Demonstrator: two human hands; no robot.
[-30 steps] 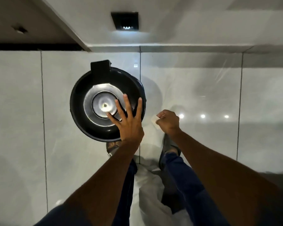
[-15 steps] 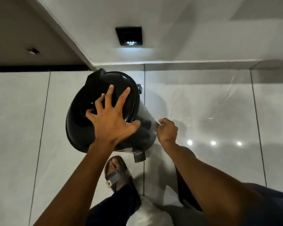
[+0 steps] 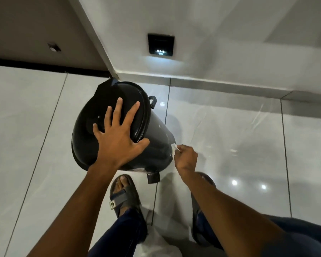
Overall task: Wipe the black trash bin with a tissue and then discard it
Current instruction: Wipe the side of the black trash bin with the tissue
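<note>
The black trash bin (image 3: 156,145) is standing on the tiled floor (image 3: 230,136) near the wall (image 3: 211,43), leaning with its lid end tipping up and left and its base down and right. The left hand (image 3: 117,138) is lying flat on the lid (image 3: 115,104), fingers spread wide. The right hand (image 3: 185,156) is pinching a white tissue (image 3: 174,147) against the bin's lower side. The pedal (image 3: 153,177) is pointing toward the sandalled feet (image 3: 123,193).

Glossy black bin lid (image 3: 107,101), smooth grey body, soft white tissue (image 3: 174,147), polished floor tiles (image 3: 230,138).
</note>
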